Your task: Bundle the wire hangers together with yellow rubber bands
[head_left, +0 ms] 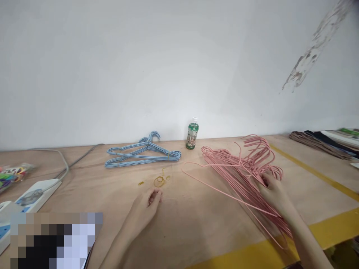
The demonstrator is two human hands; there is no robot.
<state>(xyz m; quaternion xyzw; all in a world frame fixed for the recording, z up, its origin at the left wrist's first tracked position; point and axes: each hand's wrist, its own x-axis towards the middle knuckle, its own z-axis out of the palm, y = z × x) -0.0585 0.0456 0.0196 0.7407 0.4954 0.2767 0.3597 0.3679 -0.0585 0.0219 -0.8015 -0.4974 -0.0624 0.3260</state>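
Observation:
My right hand (272, 192) lies on a heap of pink wire hangers (238, 168), its fingers closed over the wires near their middle. My left hand (148, 203) rests on the plywood table top (196, 209) with its fingers loosely curled. Just beyond those fingertips lies a small loop of yellow rubber bands (159, 181), with a few scraps of the same material (167, 178) near it. Farther back, a small stack of blue striped wire hangers (143, 155) lies flat, bound with a yellow band.
A green-labelled plastic bottle (192, 134) stands against the white wall. A white power strip (37, 194) and grey cable (64, 164) lie at left, beside a bag of colourful items (14, 177). Flat dark stacks (319, 144) lie at right, past a yellow stripe (316, 172).

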